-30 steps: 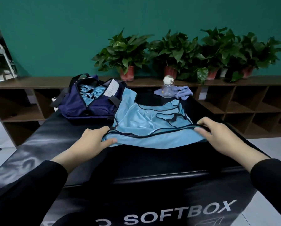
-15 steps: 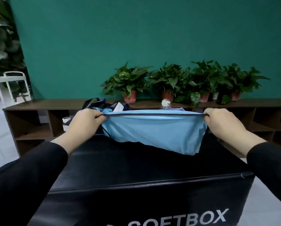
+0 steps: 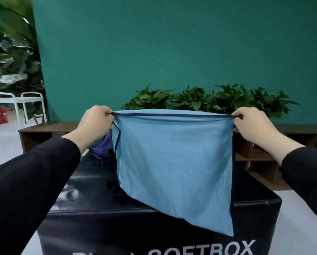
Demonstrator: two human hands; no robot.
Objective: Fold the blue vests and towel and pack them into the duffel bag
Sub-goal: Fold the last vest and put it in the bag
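We hold a light blue vest (image 3: 172, 162) up in the air with both hands. Our left hand (image 3: 97, 124) grips one top corner, with the fingers curled tight around the dark edge. Our right hand (image 3: 251, 127) grips the other top corner the same way. The top edge is pulled straight between the two hands. It has a thin dark trim along it. The vest hangs down flat like a sheet, and its bottom corner on the right side hangs lower than the left. A thin dark strap dangles just under our left hand.

The vest hangs over a big black box (image 3: 102, 208) with white letters on its front. The low corner of the vest hangs in front of the box's front edge. We cannot tell if it touches the box.

A bit of the dark blue duffel bag (image 3: 102, 146) peeks out on top of the box, behind our left wrist. The vest hides most of it.

Behind the vest we see green plants (image 3: 209, 100) in a row on a low brown shelf (image 3: 43, 129). The wall is green. White chairs (image 3: 16, 105) stand far off on the left. Our sleeves are black.
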